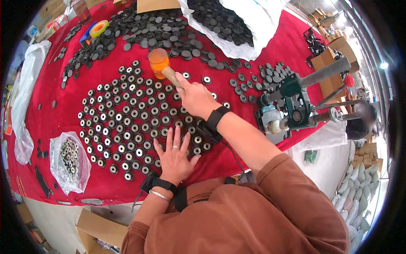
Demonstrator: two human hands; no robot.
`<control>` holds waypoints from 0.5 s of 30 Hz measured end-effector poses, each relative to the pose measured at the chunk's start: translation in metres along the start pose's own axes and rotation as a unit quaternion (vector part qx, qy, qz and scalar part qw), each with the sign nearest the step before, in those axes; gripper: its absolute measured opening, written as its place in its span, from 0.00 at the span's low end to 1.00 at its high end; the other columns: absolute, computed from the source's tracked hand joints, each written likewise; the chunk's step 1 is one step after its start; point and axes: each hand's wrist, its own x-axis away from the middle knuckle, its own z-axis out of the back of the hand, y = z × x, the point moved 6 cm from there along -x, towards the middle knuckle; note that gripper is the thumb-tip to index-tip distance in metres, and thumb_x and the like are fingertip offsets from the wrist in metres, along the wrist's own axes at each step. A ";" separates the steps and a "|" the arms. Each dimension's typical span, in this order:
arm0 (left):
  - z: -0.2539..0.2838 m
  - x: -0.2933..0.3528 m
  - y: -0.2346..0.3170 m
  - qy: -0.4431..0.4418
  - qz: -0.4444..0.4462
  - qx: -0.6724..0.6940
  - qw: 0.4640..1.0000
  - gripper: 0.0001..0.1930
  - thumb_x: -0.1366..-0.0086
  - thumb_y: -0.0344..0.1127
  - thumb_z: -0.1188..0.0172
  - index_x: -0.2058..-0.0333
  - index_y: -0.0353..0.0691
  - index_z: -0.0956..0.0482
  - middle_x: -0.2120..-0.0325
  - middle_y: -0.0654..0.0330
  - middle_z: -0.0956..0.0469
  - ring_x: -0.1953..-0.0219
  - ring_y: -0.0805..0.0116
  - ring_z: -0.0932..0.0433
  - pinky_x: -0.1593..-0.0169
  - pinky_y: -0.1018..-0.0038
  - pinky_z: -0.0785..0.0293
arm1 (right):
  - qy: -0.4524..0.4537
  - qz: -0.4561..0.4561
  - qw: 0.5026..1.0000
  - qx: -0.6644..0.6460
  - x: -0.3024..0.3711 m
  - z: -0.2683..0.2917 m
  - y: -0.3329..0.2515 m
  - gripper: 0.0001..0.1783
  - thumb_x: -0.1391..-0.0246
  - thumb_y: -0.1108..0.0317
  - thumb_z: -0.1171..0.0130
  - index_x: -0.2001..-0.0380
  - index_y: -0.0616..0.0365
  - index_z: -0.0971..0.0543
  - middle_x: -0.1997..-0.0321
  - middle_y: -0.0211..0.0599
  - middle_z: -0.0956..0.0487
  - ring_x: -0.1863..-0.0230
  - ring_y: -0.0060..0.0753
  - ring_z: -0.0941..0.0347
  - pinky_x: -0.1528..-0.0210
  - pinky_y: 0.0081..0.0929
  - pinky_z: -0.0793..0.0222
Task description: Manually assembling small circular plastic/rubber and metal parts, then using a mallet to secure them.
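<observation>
My right hand [197, 98] grips the wooden handle of a mallet [158, 62] with an orange, see-through head. The mallet head is over the far edge of a spread of black round parts [134, 114], each with a shiny metal ring in its middle. Whether the head touches the parts or the cloth, I cannot tell. Fingers spread, my left hand [175, 160] rests palm down at the near right side of these parts. Its fingertips reach in among them, and it holds nothing. A band sits on each wrist.
Plain black discs [156, 36] are heaped at the back, beside a white bag [262, 31] of more discs. A green hand press [296, 106] stands at the right. Left lies a clear bag [82, 178] of metal rings on the red cloth [50, 122]. Tape rolls [99, 28] lie far left.
</observation>
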 end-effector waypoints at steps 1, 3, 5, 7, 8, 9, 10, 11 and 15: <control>0.001 0.001 0.000 0.000 0.002 0.002 1.000 0.37 0.50 0.57 0.40 0.43 0.46 0.34 0.35 0.52 0.50 0.34 0.53 0.52 0.39 0.37 0.65 | -0.017 0.010 0.999 -0.034 -0.004 0.006 -0.004 0.26 0.42 0.63 0.54 0.40 0.51 0.40 0.72 0.60 0.25 0.68 0.64 0.27 0.66 0.52 0.31; 0.001 0.006 -0.001 -0.003 0.002 0.006 1.000 0.37 0.50 0.57 0.40 0.43 0.46 0.34 0.35 0.52 0.50 0.34 0.53 0.52 0.39 0.37 0.65 | -0.005 0.040 0.998 -0.046 0.009 0.020 -0.015 0.24 0.42 0.63 0.53 0.42 0.53 0.39 0.76 0.59 0.26 0.69 0.64 0.28 0.66 0.52 0.32; 0.000 0.007 -0.004 -0.008 0.008 0.006 1.000 0.38 0.50 0.57 0.40 0.43 0.46 0.35 0.35 0.52 0.50 0.34 0.53 0.52 0.39 0.37 0.66 | -0.031 0.004 0.998 -0.048 0.023 0.026 -0.018 0.25 0.41 0.63 0.54 0.40 0.50 0.40 0.71 0.62 0.26 0.69 0.64 0.28 0.66 0.53 0.32; -0.001 0.008 -0.003 -0.006 0.007 0.009 1.000 0.38 0.50 0.57 0.40 0.42 0.46 0.35 0.35 0.52 0.50 0.34 0.53 0.52 0.38 0.38 0.67 | -0.035 -0.013 0.998 -0.056 0.041 0.036 -0.018 0.26 0.40 0.62 0.54 0.39 0.47 0.42 0.67 0.64 0.27 0.68 0.65 0.28 0.65 0.53 0.32; -0.001 0.008 -0.003 -0.005 0.006 0.009 1.000 0.38 0.50 0.57 0.40 0.42 0.46 0.35 0.35 0.52 0.50 0.33 0.54 0.52 0.38 0.38 0.68 | -0.022 -0.006 0.997 -0.067 0.050 0.038 -0.019 0.27 0.40 0.61 0.55 0.38 0.46 0.43 0.66 0.65 0.27 0.67 0.65 0.28 0.64 0.53 0.32; -0.002 0.007 -0.003 -0.006 0.005 0.010 1.000 0.38 0.50 0.57 0.40 0.42 0.46 0.35 0.35 0.52 0.50 0.33 0.54 0.52 0.38 0.38 0.68 | -0.026 -0.016 0.997 -0.077 0.054 0.031 -0.014 0.27 0.40 0.60 0.56 0.37 0.46 0.44 0.66 0.65 0.27 0.65 0.65 0.28 0.62 0.52 0.31; -0.001 0.006 -0.001 -0.008 0.003 0.008 1.000 0.38 0.50 0.57 0.40 0.42 0.46 0.35 0.35 0.52 0.50 0.33 0.54 0.53 0.38 0.38 0.68 | -0.022 -0.021 0.997 -0.076 0.058 0.026 -0.007 0.27 0.40 0.60 0.56 0.37 0.46 0.44 0.66 0.65 0.27 0.65 0.65 0.28 0.62 0.52 0.31; 0.000 0.004 0.000 -0.008 0.003 0.005 1.000 0.38 0.50 0.57 0.40 0.42 0.46 0.35 0.35 0.52 0.50 0.33 0.54 0.53 0.38 0.38 0.69 | -0.037 -0.049 0.997 -0.049 0.058 0.018 0.002 0.28 0.41 0.62 0.54 0.37 0.46 0.43 0.70 0.61 0.26 0.67 0.62 0.27 0.63 0.49 0.31; -0.001 0.008 -0.002 0.006 0.004 -0.005 1.000 0.36 0.50 0.57 0.40 0.43 0.47 0.34 0.35 0.53 0.49 0.34 0.54 0.52 0.38 0.38 0.66 | -0.077 -0.075 0.993 -0.041 0.055 0.030 -0.005 0.28 0.42 0.64 0.51 0.38 0.46 0.41 0.73 0.58 0.25 0.68 0.60 0.26 0.65 0.48 0.32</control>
